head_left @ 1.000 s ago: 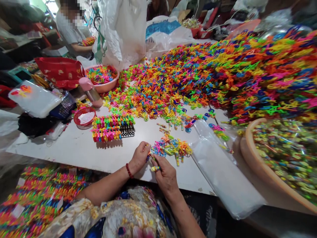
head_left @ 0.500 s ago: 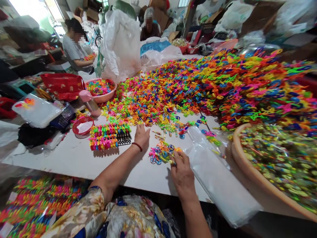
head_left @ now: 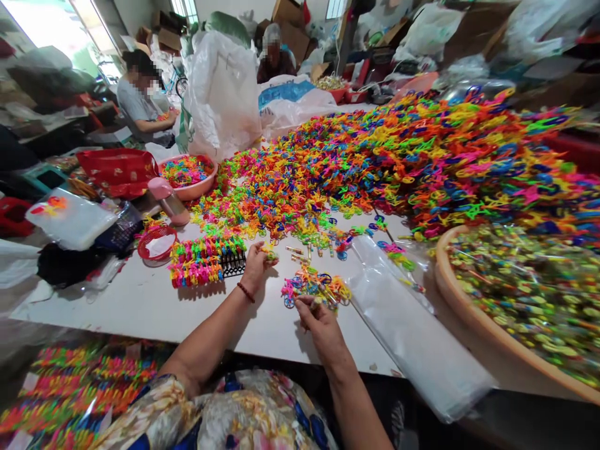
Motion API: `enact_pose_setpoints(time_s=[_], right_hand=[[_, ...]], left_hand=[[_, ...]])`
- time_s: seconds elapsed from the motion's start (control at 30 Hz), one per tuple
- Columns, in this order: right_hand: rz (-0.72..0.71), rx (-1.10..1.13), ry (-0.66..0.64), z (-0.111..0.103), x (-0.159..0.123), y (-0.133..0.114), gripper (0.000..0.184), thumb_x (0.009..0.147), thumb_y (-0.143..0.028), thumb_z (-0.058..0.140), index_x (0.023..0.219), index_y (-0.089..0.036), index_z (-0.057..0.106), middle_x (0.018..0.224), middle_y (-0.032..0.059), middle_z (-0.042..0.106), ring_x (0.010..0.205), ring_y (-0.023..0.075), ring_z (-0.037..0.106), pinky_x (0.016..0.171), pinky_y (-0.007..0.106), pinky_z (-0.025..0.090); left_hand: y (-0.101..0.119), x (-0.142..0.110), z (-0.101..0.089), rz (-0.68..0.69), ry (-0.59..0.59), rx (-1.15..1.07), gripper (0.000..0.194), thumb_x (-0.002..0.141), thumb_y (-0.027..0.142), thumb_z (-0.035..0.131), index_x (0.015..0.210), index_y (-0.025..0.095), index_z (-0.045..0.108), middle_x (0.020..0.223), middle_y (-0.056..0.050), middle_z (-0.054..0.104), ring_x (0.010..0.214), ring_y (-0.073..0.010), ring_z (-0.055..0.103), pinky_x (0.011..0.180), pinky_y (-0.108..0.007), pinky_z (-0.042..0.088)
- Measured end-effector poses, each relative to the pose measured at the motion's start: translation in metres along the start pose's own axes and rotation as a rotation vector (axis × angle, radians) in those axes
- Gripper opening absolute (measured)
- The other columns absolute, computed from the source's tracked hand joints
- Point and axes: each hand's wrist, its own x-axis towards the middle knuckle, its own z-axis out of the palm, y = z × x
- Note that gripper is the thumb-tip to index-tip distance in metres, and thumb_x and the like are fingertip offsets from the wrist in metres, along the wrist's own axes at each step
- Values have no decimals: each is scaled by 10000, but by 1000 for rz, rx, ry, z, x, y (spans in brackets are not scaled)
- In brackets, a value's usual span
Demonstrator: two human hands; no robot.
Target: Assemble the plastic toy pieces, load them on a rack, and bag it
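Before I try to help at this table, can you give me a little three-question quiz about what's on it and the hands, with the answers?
1. True or false: the red bead bracelet is on the right wrist.
2. What colour is the lid of the flask beside the red mesh basket?
a) green
b) pink
c) black
3. Which hand is nearer the black rack?

Key: 1 false; 2 b; 3 left hand.
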Motion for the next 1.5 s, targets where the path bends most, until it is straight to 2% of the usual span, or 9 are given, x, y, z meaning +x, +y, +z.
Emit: enact_pose_setpoints(time_s=[0.1,0.27,0.47,0.57,0.7,0.8,0.97,1.33,1.5], right_hand=[[-17,36,-15,6,3,0,465,720,-620,726,901,-198,652,697,-41,544,478,63,428,421,200,393],[-74,-34,-38,11,4,2,428,785,-631,651,813,-208,598,656,-43,515,580,107,510,560,238,508],[-141,-114,-50,13,3,-2,419,764,-514,727,1040,-213,635,818,-7,644,609,116,532,514,225,479],[-299,-276,-75,16,1,0,296,835,-433,681,1034,-215,686,875,20,693,705,153,610,603,258,511],[-633,-531,-38,21,-3,13,208,905,-281,594,1085,-247,693,1017,52,727,939,206,661,852,344,525],[-744,-668,-96,27,-6,26,249,917,-219,536,1117,-248,682,989,63,731,928,216,663,852,364,532],[-631,-685,-163,33,-15,33,315,942,-312,525,1228,-220,616,1050,83,721,954,220,665,852,358,542],[-370,-527,-9,25,-3,32,380,928,-448,509,1142,-184,680,1156,121,714,1068,249,667,940,394,522],[-294,-455,-10,26,-6,32,377,899,-485,553,1061,-167,675,930,81,739,814,204,685,738,317,554]], left_hand=[[1,-29,-11,-212,-157,-347,342,605,119,672,906,183,523,744,26,581,717,-123,643,784,-294,529],[0,-65,-29,-303,-274,-275,308,613,117,715,888,169,587,831,-12,629,775,-147,658,762,-296,541],[6,-88,-36,192,-479,443,104,742,138,628,836,179,647,895,-30,582,804,-148,558,714,-275,477],[7,-92,-34,300,-482,509,136,768,141,627,877,190,692,935,-46,593,903,-171,549,820,-300,464],[0,-94,-28,-80,-261,0,274,810,324,675,1038,171,679,962,-60,644,856,-156,596,780,-286,483],[-6,-94,-27,-380,-257,-299,364,733,402,773,937,112,691,841,-56,659,738,-129,602,679,-247,473],[-6,-86,-32,-470,-179,-385,386,523,205,899,824,97,683,737,-31,654,659,-106,601,633,-218,461],[-1,-99,-29,-220,-198,-172,456,727,559,740,811,196,478,574,80,505,457,-74,477,474,-206,389],[1,-101,-30,-86,-256,31,441,773,584,676,818,185,495,615,74,487,496,-61,436,485,-199,354]])
